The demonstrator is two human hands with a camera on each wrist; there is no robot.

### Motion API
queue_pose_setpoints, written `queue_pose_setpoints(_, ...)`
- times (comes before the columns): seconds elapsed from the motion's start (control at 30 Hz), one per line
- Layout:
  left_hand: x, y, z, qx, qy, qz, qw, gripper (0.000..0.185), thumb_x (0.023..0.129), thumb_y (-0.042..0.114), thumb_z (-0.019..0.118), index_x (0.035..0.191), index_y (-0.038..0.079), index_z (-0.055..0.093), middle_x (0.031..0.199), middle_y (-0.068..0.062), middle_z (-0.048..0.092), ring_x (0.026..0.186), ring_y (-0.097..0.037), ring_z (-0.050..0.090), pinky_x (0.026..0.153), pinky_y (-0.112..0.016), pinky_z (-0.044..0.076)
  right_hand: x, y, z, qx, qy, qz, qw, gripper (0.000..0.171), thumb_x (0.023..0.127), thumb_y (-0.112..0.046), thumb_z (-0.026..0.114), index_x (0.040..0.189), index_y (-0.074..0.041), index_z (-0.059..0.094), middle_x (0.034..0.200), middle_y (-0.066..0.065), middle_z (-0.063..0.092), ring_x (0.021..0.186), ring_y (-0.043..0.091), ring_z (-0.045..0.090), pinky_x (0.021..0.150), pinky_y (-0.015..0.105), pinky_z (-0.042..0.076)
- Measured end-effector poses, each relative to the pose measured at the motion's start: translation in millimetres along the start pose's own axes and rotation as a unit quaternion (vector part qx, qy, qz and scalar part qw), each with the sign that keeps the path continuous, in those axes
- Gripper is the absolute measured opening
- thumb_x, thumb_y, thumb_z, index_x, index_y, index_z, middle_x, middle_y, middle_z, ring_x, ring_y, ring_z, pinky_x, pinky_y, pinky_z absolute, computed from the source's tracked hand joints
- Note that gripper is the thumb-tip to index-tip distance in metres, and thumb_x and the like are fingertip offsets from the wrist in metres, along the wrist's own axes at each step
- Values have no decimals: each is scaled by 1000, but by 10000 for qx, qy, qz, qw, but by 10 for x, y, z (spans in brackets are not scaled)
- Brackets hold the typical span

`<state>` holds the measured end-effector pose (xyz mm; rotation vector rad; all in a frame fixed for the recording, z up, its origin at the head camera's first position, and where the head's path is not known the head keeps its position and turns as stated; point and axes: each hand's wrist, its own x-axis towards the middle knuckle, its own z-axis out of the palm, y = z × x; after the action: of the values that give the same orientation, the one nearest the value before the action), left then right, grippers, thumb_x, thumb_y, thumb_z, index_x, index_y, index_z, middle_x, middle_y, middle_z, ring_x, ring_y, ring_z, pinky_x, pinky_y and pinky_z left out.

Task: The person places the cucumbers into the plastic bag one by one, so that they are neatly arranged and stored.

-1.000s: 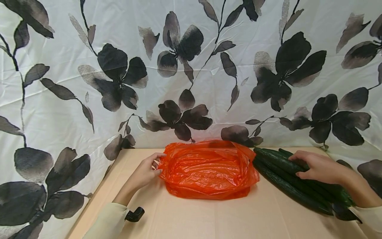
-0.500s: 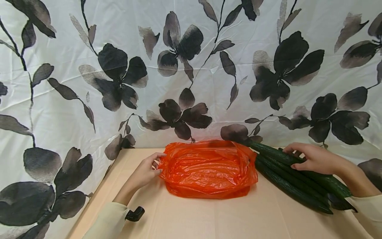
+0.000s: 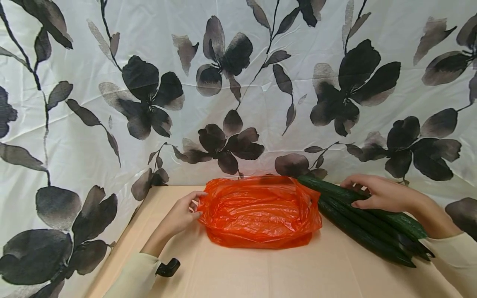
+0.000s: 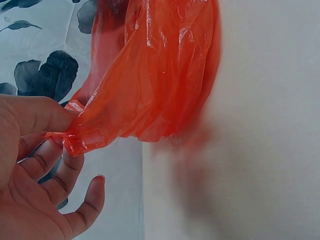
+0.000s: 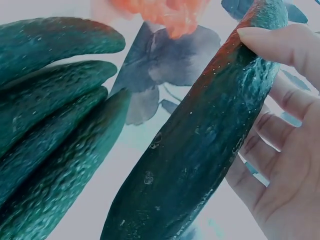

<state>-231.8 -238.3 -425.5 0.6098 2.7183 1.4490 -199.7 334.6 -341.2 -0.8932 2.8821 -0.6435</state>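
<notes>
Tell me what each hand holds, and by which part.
Left hand pinches the orange bag at its left rim. Right hand grips one cucumber around its middle.

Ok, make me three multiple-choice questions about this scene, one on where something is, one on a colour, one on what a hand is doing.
1. Where do the cucumbers lie relative to the plastic bag?
A. Inside it
B. To its right
C. To its left

2. What colour is the plastic bag?
A. Orange
B. Blue
C. White

3. What is the left hand doing?
A. Pinching the bag's edge
B. Resting flat on the table
C. Holding a cucumber

Answers: 1 B, the head view shows them right of the bag. 2 A, it is orange in every view. 3 A, the left wrist view shows thumb and fingers pinching the edge.
</notes>
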Motion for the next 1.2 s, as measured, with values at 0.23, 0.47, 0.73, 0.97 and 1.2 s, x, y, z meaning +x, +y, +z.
queue_pose_setpoints(0.23,-19,29,-11,-38,-65,14,10000,56,81,-17,65,133,4,60,106,-14,59,79,-23,55,58,-23,49,100,-110,-7,64,-88,-70,9999,44,89,-33,78,127,-20,59,115,-8,64,98,5,60,79,28,56)
queue_pose_setpoints(0.47,-13,20,-13,-40,-72,58,9999,56,81,-18,65,133,2,59,106,-15,59,78,-23,55,58,-23,49,193,-233,-27,-21,-64,-221,9997,45,88,-29,79,127,-24,57,116,-7,61,99,6,58,78,30,55)
queue_pose_setpoints(0.73,-9,16,-1,-66,-71,17,10000,55,82,-18,65,132,3,60,105,-14,59,78,-23,55,57,-23,49,315,-335,-42,19,-191,-331,9993,47,86,-24,80,127,-24,57,115,-8,61,99,8,58,80,29,56)
queue_pose_setpoints(0.97,-21,37,-12,-28,-53,30,10000,54,81,-16,65,132,3,60,106,-14,60,78,-22,55,57,-23,49,422,-410,-58,66,-260,-509,9983,46,86,-22,80,126,-23,58,115,-8,62,98,9,59,79,29,56)
queue_pose_setpoints(1.2,-17,34,-13,22,-47,59,10000,55,81,-17,65,132,3,61,106,-14,60,77,-23,55,57,-23,48,567,-561,-84,218,-405,-564,9973,45,84,-23,82,122,-21,59,109,-9,64,95,12,61,79,30,56)
